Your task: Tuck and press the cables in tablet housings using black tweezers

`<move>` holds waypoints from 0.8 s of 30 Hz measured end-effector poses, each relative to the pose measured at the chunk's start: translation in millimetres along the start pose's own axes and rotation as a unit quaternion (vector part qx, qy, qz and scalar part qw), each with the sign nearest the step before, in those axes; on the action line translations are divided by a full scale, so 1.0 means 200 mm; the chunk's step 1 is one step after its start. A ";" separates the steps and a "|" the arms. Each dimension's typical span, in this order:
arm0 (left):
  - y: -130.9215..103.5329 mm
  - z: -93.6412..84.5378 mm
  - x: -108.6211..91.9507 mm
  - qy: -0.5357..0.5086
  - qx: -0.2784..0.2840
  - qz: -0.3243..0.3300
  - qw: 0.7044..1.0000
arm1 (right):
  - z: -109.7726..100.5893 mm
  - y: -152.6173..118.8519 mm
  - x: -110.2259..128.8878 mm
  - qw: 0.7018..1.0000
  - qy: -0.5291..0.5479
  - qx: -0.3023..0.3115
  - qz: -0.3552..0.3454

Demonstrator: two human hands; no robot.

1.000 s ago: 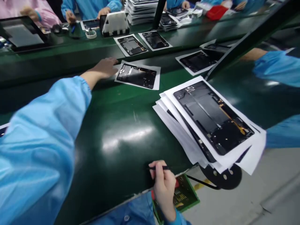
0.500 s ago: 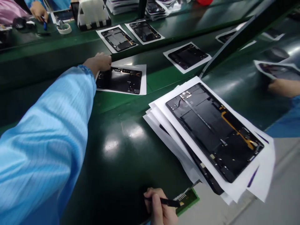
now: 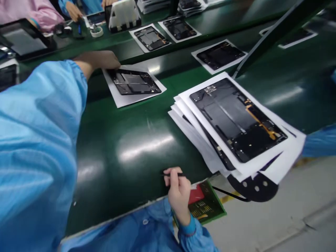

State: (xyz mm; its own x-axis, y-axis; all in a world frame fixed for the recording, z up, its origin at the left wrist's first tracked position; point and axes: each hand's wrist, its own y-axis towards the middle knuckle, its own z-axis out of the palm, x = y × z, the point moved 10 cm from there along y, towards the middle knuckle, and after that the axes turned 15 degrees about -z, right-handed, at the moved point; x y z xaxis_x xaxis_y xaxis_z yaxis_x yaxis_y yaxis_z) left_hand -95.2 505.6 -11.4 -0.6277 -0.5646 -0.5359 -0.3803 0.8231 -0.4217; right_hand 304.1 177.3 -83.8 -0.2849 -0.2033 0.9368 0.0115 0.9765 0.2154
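Note:
My left hand (image 3: pixel 105 60) reaches across the bench, its fingers closed over the upper left corner of an opened tablet housing (image 3: pixel 136 82). That housing lies aslant on a white paper sheet (image 3: pixel 119 99); the fingertips are partly hidden. Close to the near bench edge, my right hand (image 3: pixel 179 189) is closed round a slim black tool (image 3: pixel 180 174), too little of it showing to tell its kind. A green tray (image 3: pixel 215 206) with a red piece and small yellow parts sits beside that hand. To the right, another tablet housing (image 3: pixel 236 119) with an orange flex cable tops a stack of paper sheets (image 3: pixel 183 127).
More housings on paper (image 3: pixel 220 55) lie along the green bench (image 3: pixel 141 175). A dark slanted post (image 3: pixel 273 35) rises behind the stack. Across the bench are a co-worker's hand (image 3: pixel 74 11), a tape roll (image 3: pixel 96 32) and a white stand (image 3: pixel 124 15).
The housing under my left hand has turned, together with its paper, and sits at a different slant. My view has shifted; the co-worker's hand at the right is out of sight.

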 end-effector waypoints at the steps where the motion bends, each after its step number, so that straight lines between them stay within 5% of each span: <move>1: -0.11 0.00 0.11 -0.006 0.010 -0.037 0.999 | 0.01 0.01 0.00 1.000 0.009 0.006 0.005; 8: -1.17 0.25 0.97 -0.165 0.097 -0.195 0.962 | 0.07 0.00 -0.04 0.998 0.066 0.020 -0.004; 13: -1.85 0.52 1.39 -0.277 0.121 -0.198 0.932 | 0.13 -0.01 0.00 0.995 0.082 0.058 -0.025; 17: -2.10 0.66 1.60 -0.255 0.124 -0.192 0.939 | 0.26 -0.06 0.06 0.984 0.089 0.149 -0.028; 20: -2.16 0.64 1.69 -0.194 0.071 -0.198 0.958 | 0.42 -0.15 0.15 0.961 0.094 0.255 -0.054; 22: -2.18 0.59 1.71 -0.087 -0.005 -0.189 0.978 | 0.52 -0.21 0.20 0.940 0.079 0.322 -0.085; 24: -2.18 0.58 1.61 0.049 -0.075 -0.113 0.990 | 0.58 -0.24 0.24 0.923 0.056 0.362 -0.120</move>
State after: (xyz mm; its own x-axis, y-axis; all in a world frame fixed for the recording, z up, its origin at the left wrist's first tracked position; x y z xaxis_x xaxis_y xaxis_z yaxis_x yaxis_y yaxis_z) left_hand -52.3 -42.1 -84.1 -0.5758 -0.7322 -0.3638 -0.6103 0.6811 -0.4046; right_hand 177.8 128.4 -81.8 -0.0953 -0.3862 0.9175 -0.6935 0.6870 0.2172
